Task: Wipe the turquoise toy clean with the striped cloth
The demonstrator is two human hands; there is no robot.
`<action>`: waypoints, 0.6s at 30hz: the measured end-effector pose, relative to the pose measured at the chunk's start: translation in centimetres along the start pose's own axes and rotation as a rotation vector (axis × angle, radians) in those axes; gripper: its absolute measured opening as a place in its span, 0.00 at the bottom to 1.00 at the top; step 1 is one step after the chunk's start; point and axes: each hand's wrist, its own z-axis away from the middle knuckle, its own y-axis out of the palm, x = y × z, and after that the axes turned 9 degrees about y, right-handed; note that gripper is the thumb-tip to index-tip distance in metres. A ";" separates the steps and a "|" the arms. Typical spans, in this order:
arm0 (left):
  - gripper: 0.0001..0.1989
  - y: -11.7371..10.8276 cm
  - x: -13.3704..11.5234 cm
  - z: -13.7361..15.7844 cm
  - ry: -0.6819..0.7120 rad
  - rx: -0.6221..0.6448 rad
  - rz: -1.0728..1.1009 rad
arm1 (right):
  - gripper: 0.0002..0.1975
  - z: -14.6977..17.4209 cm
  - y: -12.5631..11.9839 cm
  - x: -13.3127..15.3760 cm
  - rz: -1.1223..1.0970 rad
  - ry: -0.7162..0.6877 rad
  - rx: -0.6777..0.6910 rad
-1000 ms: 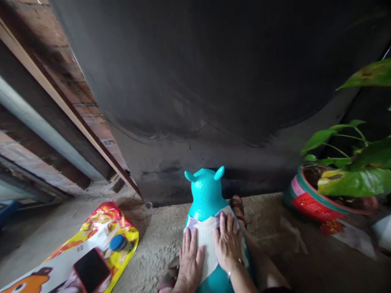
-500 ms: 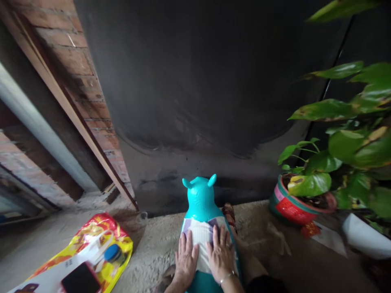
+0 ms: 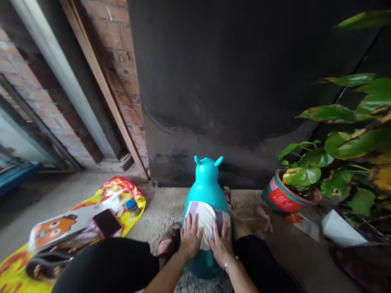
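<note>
- Centrally, one turquoise animal-shaped toy of smooth, glossy, apparently inflated plastic: stood upright on the rough grey concrete floor, between the person's legs, its two-eared head end turned toward a large matt black panel.
- One white ribbed cloth with purple patches: draped across the toy's back, its upper edge lying unevenly.
- Hazard, cloth: it could be dragged askew or bunched; unequal pressure from the two hands on slick plastic would be judged the cause.
- Hazard, toy: it could be rocked or tipped sideways, should weight be put on one flank of so rounded a body.
- Hazard, neighbouring goods: the black-screened phone with a red edge, laid upon the yellow-and-red glossy plastic bag, could be knocked if the black-clothed left leg were swung outward.
- Left hand: laid palm down on the left part of the cloth, fingers extended and slightly parted; nothing is gripped.
- Right hand: laid flat likewise on the right part, fingers spread, a bracelet worn at the wrist; the cloth is touched, not grasped.
</note>
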 end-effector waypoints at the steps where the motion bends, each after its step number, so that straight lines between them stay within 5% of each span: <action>1: 0.30 -0.1 -0.1 0.0 0.006 0.008 0.012 | 0.33 -0.3 -0.2 0.0 0.019 0.005 0.007; 18: 0.33 0.5 0.1 -0.3 0.029 0.030 0.065 | 0.36 -2.7 -0.4 -0.2 0.143 0.002 0.040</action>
